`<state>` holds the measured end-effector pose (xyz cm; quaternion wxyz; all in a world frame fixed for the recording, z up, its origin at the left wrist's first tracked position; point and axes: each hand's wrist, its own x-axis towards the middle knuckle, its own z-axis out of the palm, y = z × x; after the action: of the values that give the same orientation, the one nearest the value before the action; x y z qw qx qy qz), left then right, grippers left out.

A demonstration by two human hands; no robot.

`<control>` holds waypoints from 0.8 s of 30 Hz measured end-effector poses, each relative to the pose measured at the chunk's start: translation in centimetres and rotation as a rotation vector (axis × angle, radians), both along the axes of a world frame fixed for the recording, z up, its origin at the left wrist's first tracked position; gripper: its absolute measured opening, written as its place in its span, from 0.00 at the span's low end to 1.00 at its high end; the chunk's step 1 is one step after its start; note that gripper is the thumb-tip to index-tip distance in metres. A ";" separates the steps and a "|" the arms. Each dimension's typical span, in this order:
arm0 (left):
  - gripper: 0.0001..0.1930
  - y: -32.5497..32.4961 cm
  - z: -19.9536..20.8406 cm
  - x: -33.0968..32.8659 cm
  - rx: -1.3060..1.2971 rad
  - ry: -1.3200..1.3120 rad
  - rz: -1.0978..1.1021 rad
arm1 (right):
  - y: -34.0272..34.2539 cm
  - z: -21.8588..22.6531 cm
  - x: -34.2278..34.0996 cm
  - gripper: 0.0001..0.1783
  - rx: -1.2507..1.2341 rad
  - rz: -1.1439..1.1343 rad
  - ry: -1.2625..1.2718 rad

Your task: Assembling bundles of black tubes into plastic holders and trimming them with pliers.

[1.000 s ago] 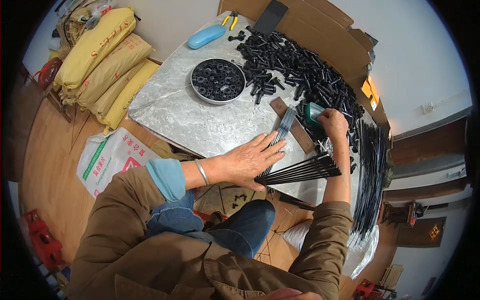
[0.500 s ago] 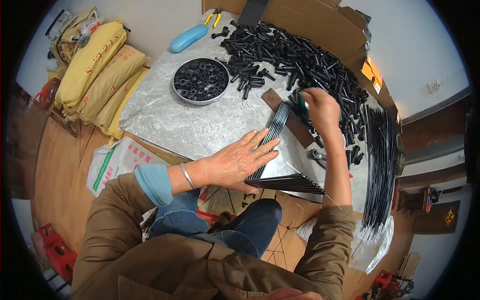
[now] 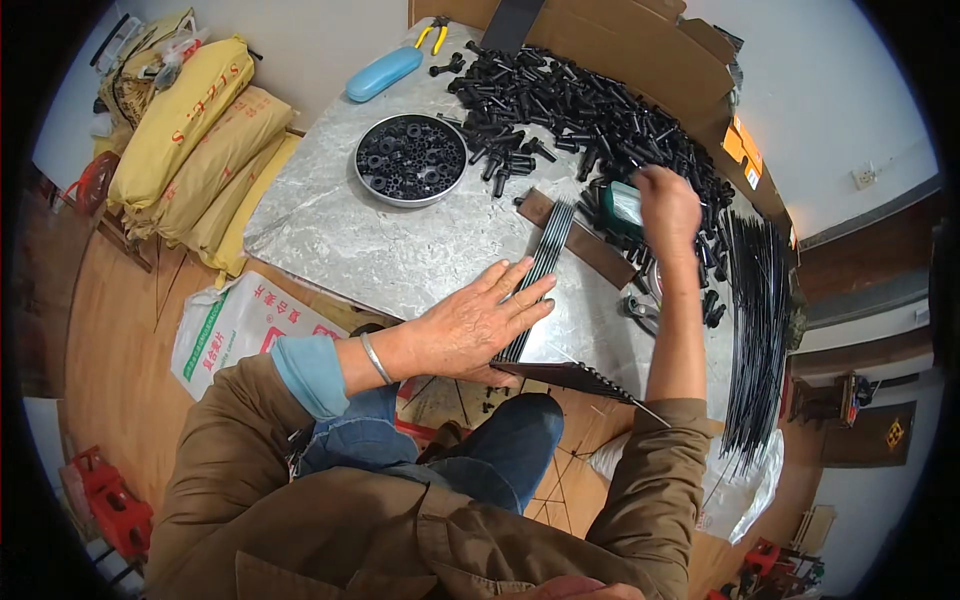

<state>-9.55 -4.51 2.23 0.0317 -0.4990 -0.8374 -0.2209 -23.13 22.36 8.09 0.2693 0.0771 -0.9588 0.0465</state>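
Note:
My left hand (image 3: 475, 322) lies flat with fingers spread over a row of thin dark rods (image 3: 552, 238) side by side on the table. The far rod ends rest on a brown flat bar (image 3: 590, 249). At the table's front edge, by my left thumb, more black rods (image 3: 570, 376) fan out to the right. My right hand (image 3: 668, 212) is raised with curled fingers beside a green container (image 3: 622, 207) with a pale, shiny top. What those fingers hold, if anything, is too small to make out.
A heap of black plastic parts (image 3: 560, 100) covers the table's back, before a cardboard sheet (image 3: 630, 45). A round tin (image 3: 408, 200) holds small black rings. Nearby are a blue case (image 3: 385, 74) and yellow-handled pliers (image 3: 438, 38). Long black rods (image 3: 755, 340) lie at right.
My right hand has moved a little to the right, away from over the green container, uncovering its top. My left hand stays on the rods.

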 end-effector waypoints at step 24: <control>0.60 -0.5 0.4 -0.3 -0.049 -0.055 0.004 | -1.3 -1.4 4.9 0.05 -0.113 0.325 -0.198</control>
<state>-9.87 -4.97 2.64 -0.0031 -0.4917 -0.8440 -0.2141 -18.24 21.06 6.65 0.1664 0.2106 -0.9515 0.1506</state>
